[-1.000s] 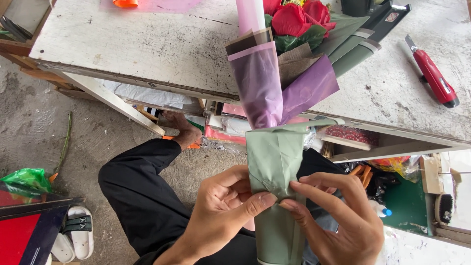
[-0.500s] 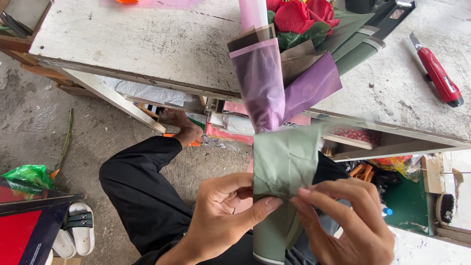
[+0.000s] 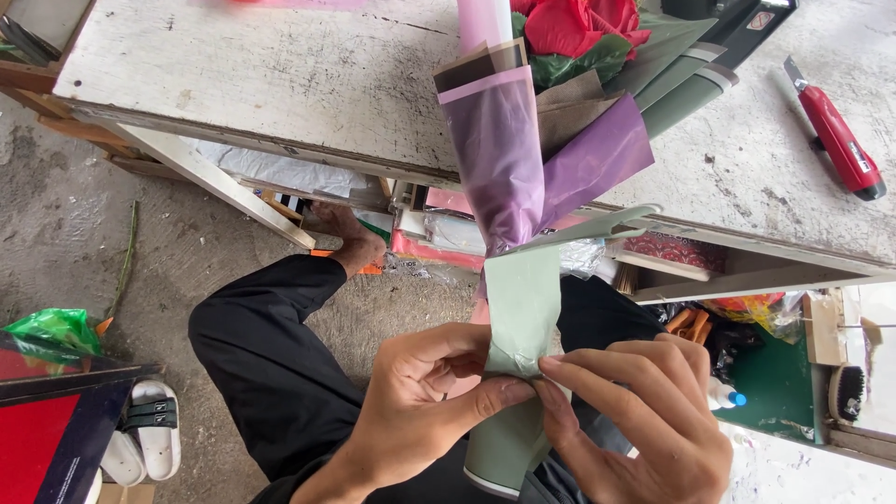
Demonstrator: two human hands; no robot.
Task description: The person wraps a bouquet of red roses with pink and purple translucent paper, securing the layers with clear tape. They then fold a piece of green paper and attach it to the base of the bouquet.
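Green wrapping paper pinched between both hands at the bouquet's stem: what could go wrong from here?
1. The green wrapping paper is already creased where the left hand and right hand pinch it; a harder pull might tear it.
2. The bouquet overhangs the white table edge, so tugging the stem end could drag the red roses off.
3. The red utility knife lies near the table edge, and its blade tip looks exposed; a reaching hand might brush it.

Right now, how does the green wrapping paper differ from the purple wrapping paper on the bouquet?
The green wrapping paper is opaque and matte; the purple wrapping paper is translucent and glossy. The green sits low around the stems, pinched by the left hand and right hand; the purple lies higher on the table, untouched. Both wrap the same bouquet.
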